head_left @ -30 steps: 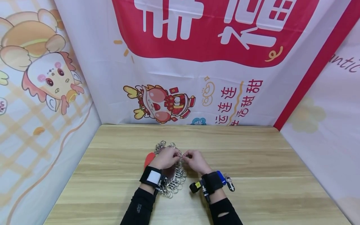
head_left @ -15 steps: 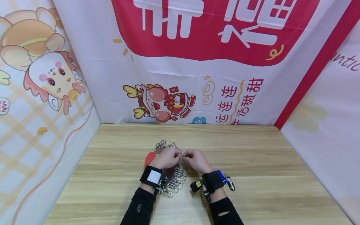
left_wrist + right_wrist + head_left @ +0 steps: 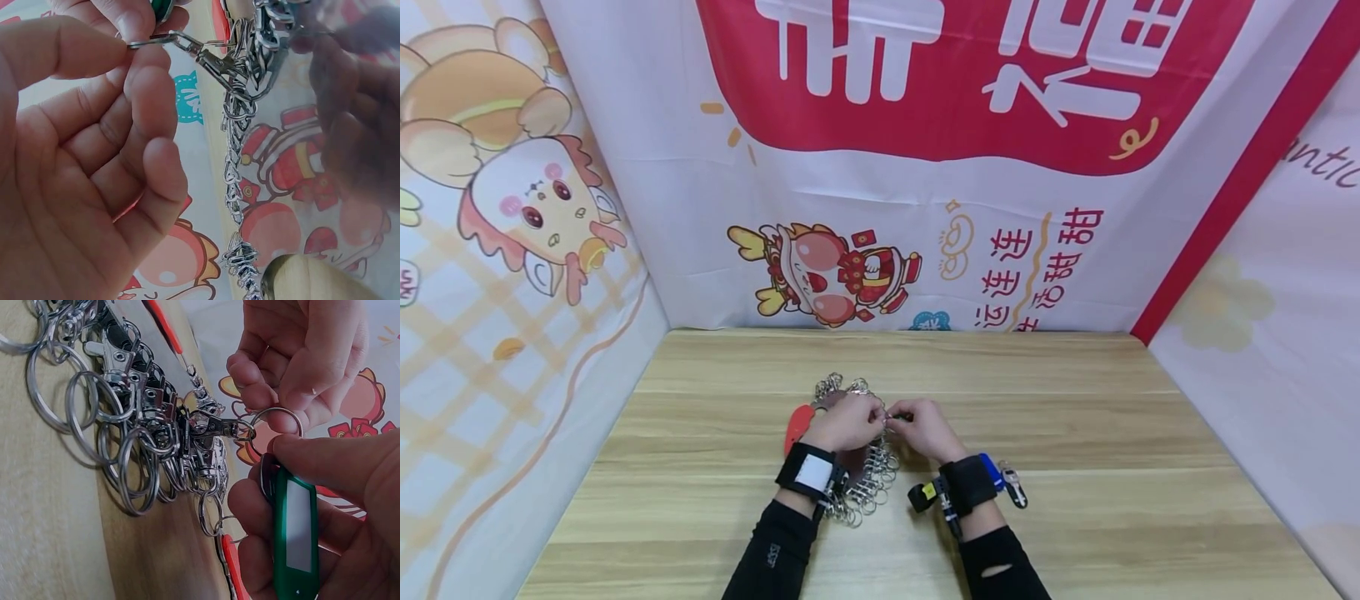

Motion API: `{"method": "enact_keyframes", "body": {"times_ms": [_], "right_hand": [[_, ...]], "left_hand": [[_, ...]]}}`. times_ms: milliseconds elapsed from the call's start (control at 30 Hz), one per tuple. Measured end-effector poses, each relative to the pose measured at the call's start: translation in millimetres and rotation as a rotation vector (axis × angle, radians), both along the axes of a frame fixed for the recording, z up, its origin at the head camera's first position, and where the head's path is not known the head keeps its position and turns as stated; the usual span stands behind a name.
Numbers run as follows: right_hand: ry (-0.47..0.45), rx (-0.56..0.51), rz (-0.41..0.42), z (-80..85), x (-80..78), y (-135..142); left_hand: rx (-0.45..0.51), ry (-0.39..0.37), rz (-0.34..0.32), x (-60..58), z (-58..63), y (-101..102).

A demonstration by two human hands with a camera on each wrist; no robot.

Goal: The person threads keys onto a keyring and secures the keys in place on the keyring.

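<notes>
My left hand (image 3: 852, 421) pinches a metal split ring (image 3: 277, 411) between thumb and fingertip. This ring hangs from a swivel clasp (image 3: 209, 59) on a bunch of clasps and rings (image 3: 144, 406). Just to the right, my right hand (image 3: 928, 429) holds a green key tag (image 3: 295, 531) with a pale label, its thumb at the lower edge of the split ring. Whether the tag's own ring is linked to the split ring I cannot tell. The clasps stand around a round, shiny plate (image 3: 854, 461), partly hidden under the left hand.
A red tag (image 3: 798, 427) lies left of the plate. Beside the right wrist strap are a blue piece (image 3: 990, 472) and a small silver-and-black piece (image 3: 1013, 486). The wooden table (image 3: 1112, 500) meets printed cloth walls (image 3: 880, 192) at its back and sides.
My left hand has shifted slightly right, closer to the right fingertips. The right hand has hardly moved, and the clasps and plate stay in place.
</notes>
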State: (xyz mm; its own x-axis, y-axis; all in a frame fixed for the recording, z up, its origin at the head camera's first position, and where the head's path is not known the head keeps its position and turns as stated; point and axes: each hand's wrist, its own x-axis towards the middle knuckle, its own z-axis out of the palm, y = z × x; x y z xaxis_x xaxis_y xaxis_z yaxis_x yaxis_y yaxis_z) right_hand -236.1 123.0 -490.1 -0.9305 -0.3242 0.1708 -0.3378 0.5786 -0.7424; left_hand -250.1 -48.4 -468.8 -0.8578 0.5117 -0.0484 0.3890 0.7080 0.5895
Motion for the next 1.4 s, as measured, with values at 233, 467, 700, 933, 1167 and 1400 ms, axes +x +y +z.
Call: {"method": "enact_keyframes", "body": {"times_ms": [233, 467, 700, 933, 1167, 1400], "right_hand": [[-0.007, -0.002, 0.004, -1.4, -0.6, 0.2], [-0.005, 0.002, 0.010, -1.2, -0.4, -0.4], [-0.022, -0.005, 0.017, 0.9, 1.0, -1.2], [-0.039, 0.000, 0.017, 2.4, 1.4, 0.0], [-0.104, 0.034, -0.021, 8.9, 2.6, 5.1], [-0.124, 0.030, -0.033, 15.5, 5.7, 4.2]], "left_hand": [[-0.016, -0.006, -0.027, 1.3, 2.7, 0.3], [-0.021, -0.004, -0.024, 2.0, 3.0, 0.4], [-0.020, -0.011, -0.019, 2.6, 3.5, 0.0], [-0.015, 0.007, -0.020, 4.4, 5.1, 0.0], [-0.049, 0.063, 0.008, 4.7, 5.7, -0.5], [-0.083, 0.121, 0.039, 3.2, 4.6, 0.1]]}}
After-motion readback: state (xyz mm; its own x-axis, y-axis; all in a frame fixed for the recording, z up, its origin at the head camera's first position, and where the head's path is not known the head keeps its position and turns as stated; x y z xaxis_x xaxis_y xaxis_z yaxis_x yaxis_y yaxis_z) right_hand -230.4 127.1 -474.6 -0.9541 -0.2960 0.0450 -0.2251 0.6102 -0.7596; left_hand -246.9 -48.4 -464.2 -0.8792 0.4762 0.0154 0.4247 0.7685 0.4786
